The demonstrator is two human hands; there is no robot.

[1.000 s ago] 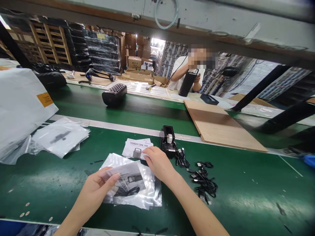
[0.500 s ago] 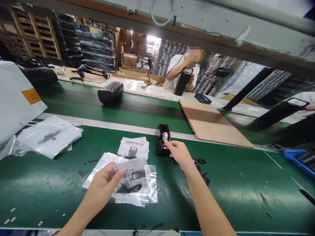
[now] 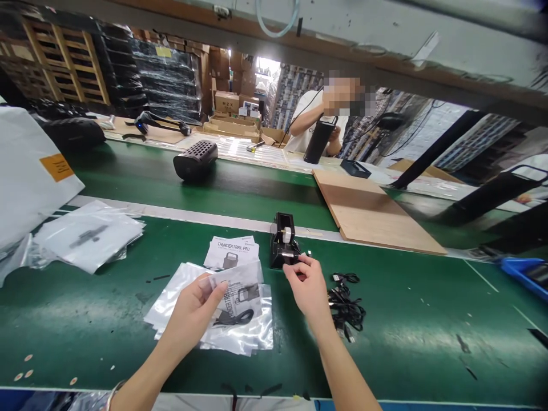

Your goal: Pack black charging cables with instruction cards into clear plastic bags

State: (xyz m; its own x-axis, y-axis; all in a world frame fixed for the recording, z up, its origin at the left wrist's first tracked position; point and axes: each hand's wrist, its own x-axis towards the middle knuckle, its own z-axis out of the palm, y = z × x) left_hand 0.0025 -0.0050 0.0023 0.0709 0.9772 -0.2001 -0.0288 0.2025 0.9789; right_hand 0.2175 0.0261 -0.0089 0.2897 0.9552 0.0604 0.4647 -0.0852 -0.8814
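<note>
My left hand (image 3: 194,308) pinches the folded top of a clear plastic bag (image 3: 240,299) with a booklet and a black cable inside. The bag lies over a small stack of similar bags (image 3: 171,297) on the green table (image 3: 406,331). My right hand (image 3: 306,285) is closed in a pinch right beside the black tape dispenser (image 3: 283,246), fingertips together on what looks like a strip of tape. A printed leaflet pile (image 3: 233,251) reading "Thundertrail Pro" lies just beyond the bags. A tangle of black cables (image 3: 345,302) sits right of my right hand.
More bagged sheets (image 3: 85,237) and a big white bag (image 3: 29,182) lie at the left. A black speaker (image 3: 196,160) rests on the far belt, a wooden board (image 3: 372,211) to its right. A person (image 3: 321,123) across holds a black cylinder.
My right hand left the bag, reached up to the tape dispenser, then drew back toward me in a pinch. My left hand kept its hold on the bag.
</note>
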